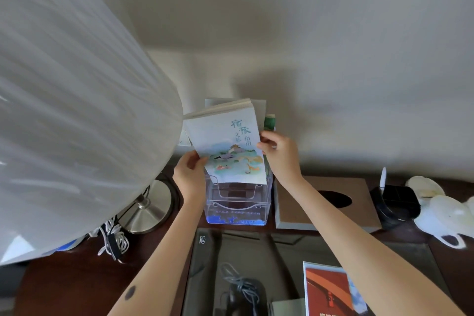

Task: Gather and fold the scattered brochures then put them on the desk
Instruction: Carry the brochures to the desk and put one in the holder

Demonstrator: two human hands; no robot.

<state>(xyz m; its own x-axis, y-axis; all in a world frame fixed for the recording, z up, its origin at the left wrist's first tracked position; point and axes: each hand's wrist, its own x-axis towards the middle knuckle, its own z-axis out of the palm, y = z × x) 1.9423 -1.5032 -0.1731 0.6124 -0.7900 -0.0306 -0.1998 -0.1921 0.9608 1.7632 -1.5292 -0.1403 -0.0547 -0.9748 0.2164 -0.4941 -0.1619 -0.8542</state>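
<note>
A thick stack of pale blue brochures [228,143] with green lettering and a landscape drawing is held upright over a clear acrylic brochure holder [236,205] at the back of the dark wooden desk [77,279]. My left hand [188,173] grips the stack's lower left corner. My right hand [280,155] grips its right edge. The stack's bottom edge sits at the holder's top opening. A green brochure [269,120] pokes up behind the stack. A red brochure [331,290] lies flat on the desk mat at the lower right.
A large white lampshade [71,110] fills the left, its metal base [151,208] beside the holder. A brown tissue box [325,202], black pen stand [395,202] and white cups [446,215] line the right. A grey desk mat [246,251] holds a mouse with cable [241,287].
</note>
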